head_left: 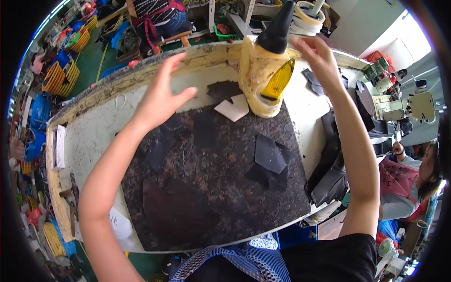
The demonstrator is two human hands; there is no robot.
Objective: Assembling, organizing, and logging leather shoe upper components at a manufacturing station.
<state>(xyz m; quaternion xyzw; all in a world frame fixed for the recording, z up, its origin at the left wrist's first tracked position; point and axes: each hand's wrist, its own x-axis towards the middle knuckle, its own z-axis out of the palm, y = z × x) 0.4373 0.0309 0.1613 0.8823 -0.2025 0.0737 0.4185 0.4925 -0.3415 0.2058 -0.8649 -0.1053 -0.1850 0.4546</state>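
My left hand (159,99) hovers over the left of the table with thumb and fingers apart, holding nothing. My right hand (318,60) is raised beside a black cone (276,30); its fingers are loosely bent, and I see nothing in them. The cone tops a pot crusted with yellowish glue (257,70). A bright yellow piece with a dark lower end (280,81) leans on the pot's side. Below it lie a white notched pad (232,108) and a dark cut piece (223,90). Black pieces (270,154) overlap on a dark speckled mat (235,207), near a larger brown-black piece (174,211).
The worktable has a raised wooden rim (136,70). Black material is piled (331,174) along its right edge. A white box (58,146) stands at the left. White tape rolls (307,19) sit behind. A co-worker (406,181) and a sewing machine (404,108) are at right.
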